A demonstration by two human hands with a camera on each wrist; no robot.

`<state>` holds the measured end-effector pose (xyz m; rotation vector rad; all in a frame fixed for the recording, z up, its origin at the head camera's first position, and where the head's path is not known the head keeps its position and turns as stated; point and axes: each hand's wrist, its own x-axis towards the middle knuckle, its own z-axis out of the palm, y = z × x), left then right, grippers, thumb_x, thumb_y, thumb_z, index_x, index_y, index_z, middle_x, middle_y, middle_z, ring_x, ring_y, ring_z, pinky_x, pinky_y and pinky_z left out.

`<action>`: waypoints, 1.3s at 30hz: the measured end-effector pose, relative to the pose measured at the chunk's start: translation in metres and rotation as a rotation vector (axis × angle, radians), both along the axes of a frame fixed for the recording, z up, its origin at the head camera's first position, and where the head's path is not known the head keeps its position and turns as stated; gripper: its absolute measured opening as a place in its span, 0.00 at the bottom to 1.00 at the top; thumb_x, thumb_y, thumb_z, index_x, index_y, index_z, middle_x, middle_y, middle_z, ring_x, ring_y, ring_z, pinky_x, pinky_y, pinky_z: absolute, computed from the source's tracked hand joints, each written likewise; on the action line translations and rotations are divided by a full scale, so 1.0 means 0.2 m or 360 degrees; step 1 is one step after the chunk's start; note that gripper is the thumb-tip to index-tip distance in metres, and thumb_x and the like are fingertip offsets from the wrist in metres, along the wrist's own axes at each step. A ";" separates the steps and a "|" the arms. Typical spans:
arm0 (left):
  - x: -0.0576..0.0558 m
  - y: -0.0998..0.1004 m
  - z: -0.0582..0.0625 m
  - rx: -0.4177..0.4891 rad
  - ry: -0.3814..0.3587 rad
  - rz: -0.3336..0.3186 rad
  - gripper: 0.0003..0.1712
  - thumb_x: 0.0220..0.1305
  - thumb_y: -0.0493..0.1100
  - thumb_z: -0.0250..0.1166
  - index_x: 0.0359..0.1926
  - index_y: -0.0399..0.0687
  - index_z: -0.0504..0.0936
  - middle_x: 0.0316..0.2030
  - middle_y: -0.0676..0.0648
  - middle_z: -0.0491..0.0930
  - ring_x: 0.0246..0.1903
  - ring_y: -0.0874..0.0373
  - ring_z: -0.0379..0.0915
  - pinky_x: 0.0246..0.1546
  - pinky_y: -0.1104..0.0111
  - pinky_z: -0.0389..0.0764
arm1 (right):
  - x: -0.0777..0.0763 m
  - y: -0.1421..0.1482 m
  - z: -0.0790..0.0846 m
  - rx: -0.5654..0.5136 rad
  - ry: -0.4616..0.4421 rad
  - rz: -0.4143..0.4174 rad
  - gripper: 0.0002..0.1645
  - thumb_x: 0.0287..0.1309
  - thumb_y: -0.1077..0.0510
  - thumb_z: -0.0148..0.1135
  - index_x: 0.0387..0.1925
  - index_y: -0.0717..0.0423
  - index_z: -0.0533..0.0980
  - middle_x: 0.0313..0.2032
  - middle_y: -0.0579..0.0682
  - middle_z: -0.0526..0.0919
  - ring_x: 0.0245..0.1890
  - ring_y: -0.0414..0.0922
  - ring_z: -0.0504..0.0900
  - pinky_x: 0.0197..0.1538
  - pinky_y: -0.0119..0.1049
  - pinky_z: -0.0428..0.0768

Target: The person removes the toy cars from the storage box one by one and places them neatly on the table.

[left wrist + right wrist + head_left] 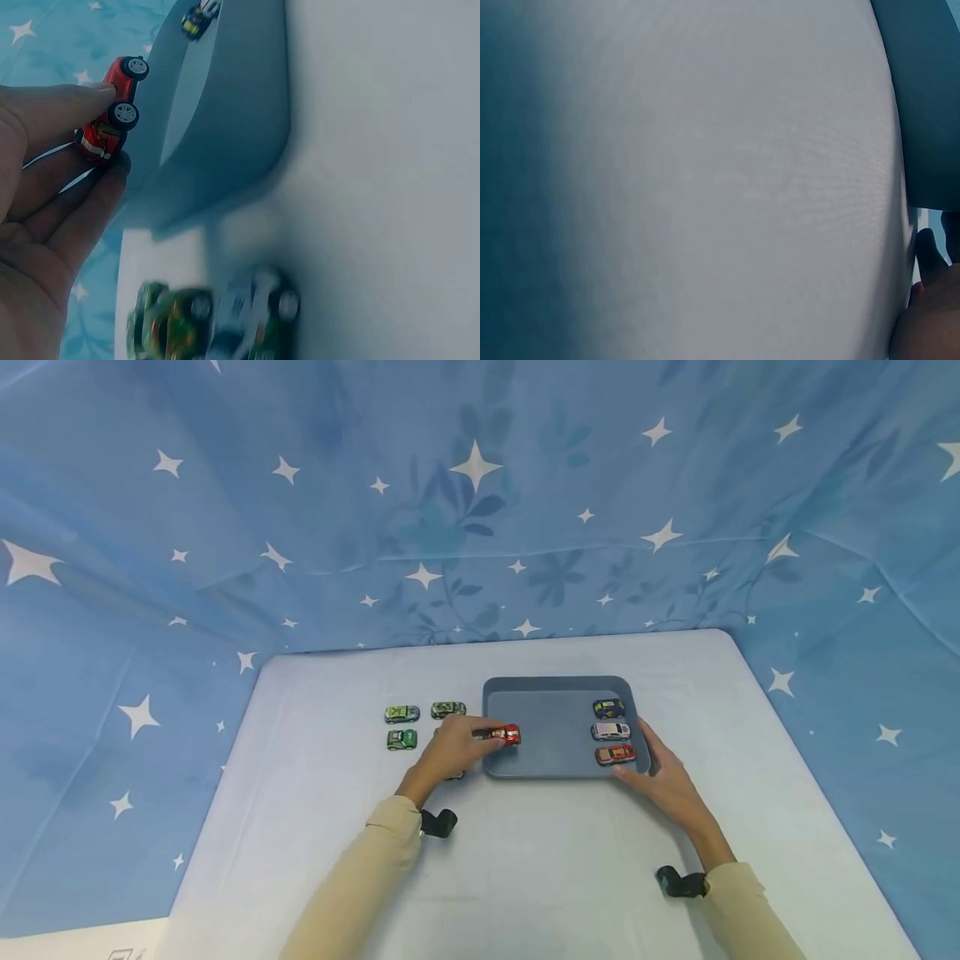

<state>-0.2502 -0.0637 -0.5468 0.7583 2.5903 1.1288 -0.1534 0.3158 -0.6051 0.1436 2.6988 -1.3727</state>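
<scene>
Between thumb and fingers, my left hand (450, 745) pinches a red toy car (510, 735) over the left side of the grey-blue tray (551, 727). The left wrist view shows that car's (112, 112) wheels turned toward the camera. At the tray's front right corner, my right hand (670, 783) holds the rim, thumb at the front and fingers along the right side. Near it, inside the tray, a dark blue toy car (608, 708), a white one (611, 732) and a red-orange one (615, 754) stand in a column.
Left of the tray, toy cars stand on the white table (540, 852): a lime green one (402, 714), a green one (402, 740) and a camouflage-like one (448, 709). My left hand partly hides others there. A blue star-patterned cloth (420, 527) hangs behind.
</scene>
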 end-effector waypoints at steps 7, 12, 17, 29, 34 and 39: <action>-0.01 -0.14 0.02 0.0041 -0.0024 -0.0028 0.19 0.71 0.45 0.75 0.61 0.51 0.90 0.53 0.48 0.88 0.46 0.59 0.85 0.43 0.63 0.86 | 0.00 0.00 0.01 -0.0016 0.0012 0.0009 0.66 0.66 0.41 0.73 0.89 0.47 0.41 0.84 0.65 0.46 0.81 0.73 0.44 0.72 0.80 0.48; -0.01 -0.22 0.03 0.0055 -0.0038 -0.0044 0.19 0.72 0.46 0.74 0.61 0.51 0.90 0.55 0.46 0.88 0.42 0.61 0.85 0.42 0.63 0.87 | 0.00 0.00 0.01 -0.0024 0.0020 0.0015 0.65 0.66 0.41 0.73 0.89 0.47 0.41 0.84 0.65 0.46 0.81 0.73 0.44 0.72 0.81 0.48; 0.00 -0.31 0.03 0.0002 -0.0030 -0.0023 0.20 0.72 0.46 0.74 0.62 0.49 0.90 0.57 0.46 0.88 0.48 0.58 0.86 0.47 0.59 0.87 | 0.00 -0.01 0.01 -0.0043 0.0029 0.0026 0.66 0.66 0.42 0.73 0.89 0.48 0.41 0.84 0.65 0.46 0.81 0.73 0.44 0.72 0.80 0.48; 0.02 -0.53 0.02 -0.0016 -0.0017 0.0066 0.21 0.70 0.46 0.76 0.62 0.51 0.90 0.56 0.48 0.88 0.59 0.49 0.82 0.57 0.50 0.84 | 0.00 0.00 0.00 -0.0039 0.0003 0.0000 0.66 0.67 0.41 0.73 0.89 0.43 0.39 0.84 0.64 0.45 0.81 0.73 0.44 0.71 0.82 0.48; 0.04 -0.62 0.02 -0.0037 -0.0028 0.0133 0.22 0.69 0.44 0.77 0.62 0.48 0.90 0.57 0.45 0.87 0.60 0.46 0.83 0.56 0.49 0.84 | 0.00 0.00 0.01 -0.0049 0.0009 0.0003 0.66 0.67 0.41 0.73 0.89 0.42 0.39 0.84 0.64 0.45 0.81 0.73 0.43 0.72 0.82 0.47; 0.06 -0.70 0.01 -0.0042 -0.0041 0.0180 0.21 0.69 0.42 0.76 0.61 0.45 0.90 0.58 0.40 0.87 0.59 0.42 0.83 0.56 0.46 0.84 | 0.00 -0.01 0.01 -0.0048 0.0013 0.0008 0.66 0.67 0.41 0.73 0.89 0.43 0.39 0.84 0.65 0.46 0.81 0.73 0.44 0.72 0.82 0.47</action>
